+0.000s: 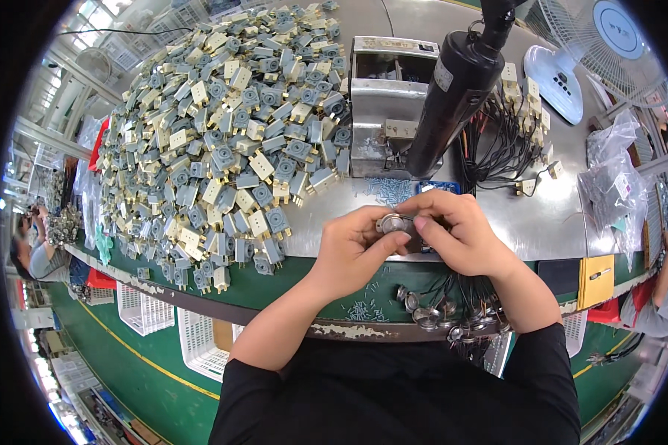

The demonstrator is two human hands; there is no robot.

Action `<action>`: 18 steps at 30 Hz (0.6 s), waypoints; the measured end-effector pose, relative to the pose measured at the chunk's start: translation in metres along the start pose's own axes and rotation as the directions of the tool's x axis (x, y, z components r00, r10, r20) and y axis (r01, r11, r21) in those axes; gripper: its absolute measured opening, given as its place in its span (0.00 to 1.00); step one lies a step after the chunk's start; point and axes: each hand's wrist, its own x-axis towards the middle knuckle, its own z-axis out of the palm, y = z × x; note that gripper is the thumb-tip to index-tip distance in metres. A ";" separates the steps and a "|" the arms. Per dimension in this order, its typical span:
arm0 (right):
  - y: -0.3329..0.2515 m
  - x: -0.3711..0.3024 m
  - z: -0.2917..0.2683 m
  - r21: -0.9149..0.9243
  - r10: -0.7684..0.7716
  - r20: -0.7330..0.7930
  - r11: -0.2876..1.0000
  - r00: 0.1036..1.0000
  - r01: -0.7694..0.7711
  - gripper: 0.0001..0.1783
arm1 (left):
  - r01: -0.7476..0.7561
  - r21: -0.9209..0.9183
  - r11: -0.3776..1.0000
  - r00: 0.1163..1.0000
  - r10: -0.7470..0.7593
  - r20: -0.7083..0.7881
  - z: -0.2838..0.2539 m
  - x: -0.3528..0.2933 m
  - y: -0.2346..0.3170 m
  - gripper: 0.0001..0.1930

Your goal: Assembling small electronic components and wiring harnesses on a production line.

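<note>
A small round metal part is held up between my two hands over the bench's near edge. My left hand is closed on its left side, thumb below and fingers curled behind. My right hand closes on its right side, thumb and forefinger pinched together; whether a wire lies between those fingertips is hidden. Below my right hand, several similar round metal parts with black wires lie over the bench edge. Just beyond my hands are loose screws and a blue tray of screws.
A black cylindrical power screwdriver hangs beyond my hands, by a metal box machine. A high heap of grey and cream blocks covers the left. Cream blocks on black cables, a fan and a yellow pad are right.
</note>
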 end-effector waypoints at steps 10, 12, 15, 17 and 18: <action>0.005 0.008 -0.006 -0.036 -0.168 0.054 0.985 0.984 0.170 0.14 | 0.234 -0.381 0.894 0.963 -0.159 0.218 -0.015 0.003 -0.005 0.10; 0.001 0.010 -0.008 -0.014 -0.217 0.055 0.976 0.975 0.218 0.15 | 0.228 -0.227 0.947 0.962 -0.183 0.201 -0.017 -0.001 0.005 0.16; -0.010 0.007 -0.030 -0.268 0.044 0.191 0.963 0.981 0.009 0.18 | -0.018 0.388 0.921 0.989 -0.040 0.140 -0.026 -0.004 0.052 0.25; 0.003 0.004 -0.044 -0.501 -0.104 0.234 0.839 0.967 0.211 0.15 | -0.135 0.835 0.533 0.981 0.190 0.037 -0.042 -0.008 0.069 0.28; 0.010 0.003 -0.046 -0.491 -0.112 0.241 0.843 0.964 0.220 0.15 | -0.102 0.952 0.287 0.958 0.288 0.016 -0.055 -0.012 0.073 0.26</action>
